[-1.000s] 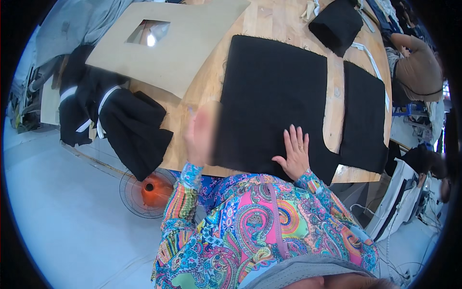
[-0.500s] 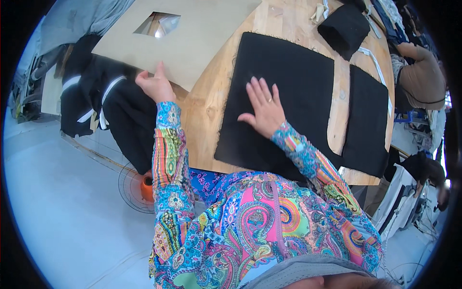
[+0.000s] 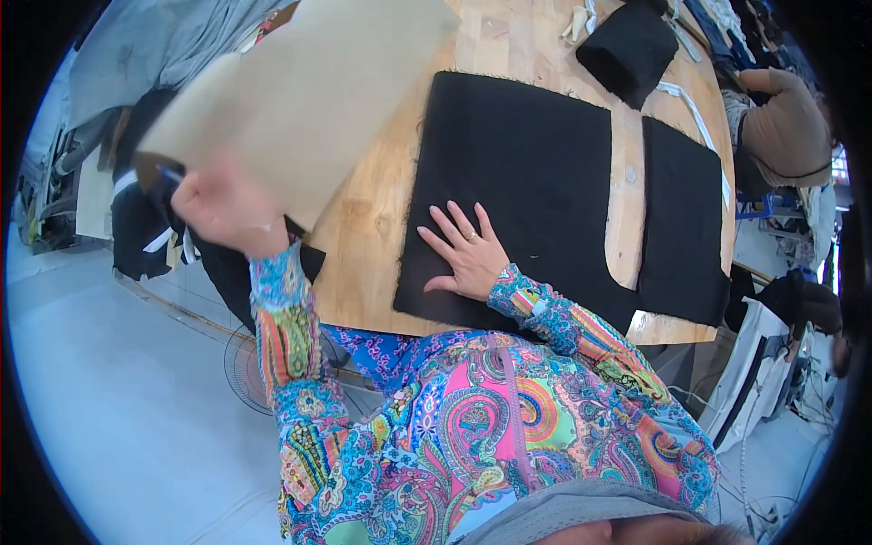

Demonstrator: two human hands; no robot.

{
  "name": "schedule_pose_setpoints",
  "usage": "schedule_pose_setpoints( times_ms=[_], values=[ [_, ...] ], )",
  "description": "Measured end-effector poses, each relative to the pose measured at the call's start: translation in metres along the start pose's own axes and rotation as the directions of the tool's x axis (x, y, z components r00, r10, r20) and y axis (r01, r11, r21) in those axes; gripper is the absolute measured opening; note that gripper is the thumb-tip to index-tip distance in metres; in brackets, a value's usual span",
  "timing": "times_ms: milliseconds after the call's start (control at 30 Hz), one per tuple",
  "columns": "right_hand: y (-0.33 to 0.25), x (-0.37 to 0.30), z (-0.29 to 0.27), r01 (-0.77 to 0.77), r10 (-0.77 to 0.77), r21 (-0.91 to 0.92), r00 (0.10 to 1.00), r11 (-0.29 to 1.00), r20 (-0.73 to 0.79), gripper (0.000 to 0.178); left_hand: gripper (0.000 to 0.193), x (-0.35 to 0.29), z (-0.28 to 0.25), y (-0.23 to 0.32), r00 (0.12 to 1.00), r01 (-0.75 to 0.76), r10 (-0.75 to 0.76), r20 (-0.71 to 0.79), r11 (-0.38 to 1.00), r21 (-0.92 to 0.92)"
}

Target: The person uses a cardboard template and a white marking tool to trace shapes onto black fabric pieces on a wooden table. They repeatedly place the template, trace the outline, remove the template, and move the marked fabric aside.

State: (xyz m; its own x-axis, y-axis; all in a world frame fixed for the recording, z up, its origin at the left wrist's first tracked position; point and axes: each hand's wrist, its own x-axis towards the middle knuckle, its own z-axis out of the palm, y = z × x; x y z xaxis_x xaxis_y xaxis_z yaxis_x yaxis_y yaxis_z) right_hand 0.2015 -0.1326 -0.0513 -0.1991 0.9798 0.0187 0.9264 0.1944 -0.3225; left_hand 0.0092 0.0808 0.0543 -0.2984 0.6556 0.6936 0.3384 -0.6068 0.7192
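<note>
My left hand (image 3: pixel 227 204), blurred by motion, is closed at the near edge of a large beige card sheet (image 3: pixel 282 100). The sheet is tilted up off the left of the wooden table; what lies behind it is hidden. Something small and dark blue, too smeared to name, shows beside those fingers. My right hand (image 3: pixel 468 250) lies flat with fingers spread on a big black fabric panel (image 3: pixel 518 182) with frayed edges. Right of it lies a narrower black fabric piece (image 3: pixel 681 218), joined or overlapping at the near end; I cannot tell which.
A folded black cloth (image 3: pixel 629 53) and a white strip (image 3: pixel 690 109) lie at the far right of the table (image 3: pixel 359 263). Black garments with white bands (image 3: pixel 136 232) hang at the left. A floor fan (image 3: pixel 245 368) stands below. Another person (image 3: pixel 786 132) is at the right.
My left hand has moved left and nearer, shifting the card sheet with it; its cut-out window no longer shows plainly. My right hand has slid nearer across the black panel.
</note>
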Motion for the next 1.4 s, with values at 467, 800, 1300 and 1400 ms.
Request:
schedule_pose_setpoints(
  times_ms=[467, 800, 1300, 1400],
  values=[
    [0.152, -0.113, -0.089, 0.436, 0.531, 0.645, 0.846, -0.627, -0.055, 0.057, 0.026, -0.058, -0.013, 0.057, 0.75, 0.585, -0.387, 0.536, 0.766, -0.267],
    [0.228, -0.201, -0.109, -0.351, 0.562, 0.93, 0.749, -0.112, 0.351, 0.069, 0.026, -0.196, 0.002, 0.015, 0.368, 0.732, -0.396, 0.841, 0.681, 0.0],
    [0.169, 0.049, -0.083, -0.085, 0.11, 0.191, 0.986, 0.978, -0.124, 0.068, 0.022, -0.199, 0.0, 0.013, 0.39, 0.553, -0.346, 0.853, 0.829, 0.084],
    [0.152, 0.083, -0.061, -0.25, 0.247, 0.052, 0.967, 0.967, 0.057, 0.07, 0.022, -0.193, 0.002, 0.023, 0.384, 0.524, -0.353, 0.853, 0.844, 0.113]
  ],
)
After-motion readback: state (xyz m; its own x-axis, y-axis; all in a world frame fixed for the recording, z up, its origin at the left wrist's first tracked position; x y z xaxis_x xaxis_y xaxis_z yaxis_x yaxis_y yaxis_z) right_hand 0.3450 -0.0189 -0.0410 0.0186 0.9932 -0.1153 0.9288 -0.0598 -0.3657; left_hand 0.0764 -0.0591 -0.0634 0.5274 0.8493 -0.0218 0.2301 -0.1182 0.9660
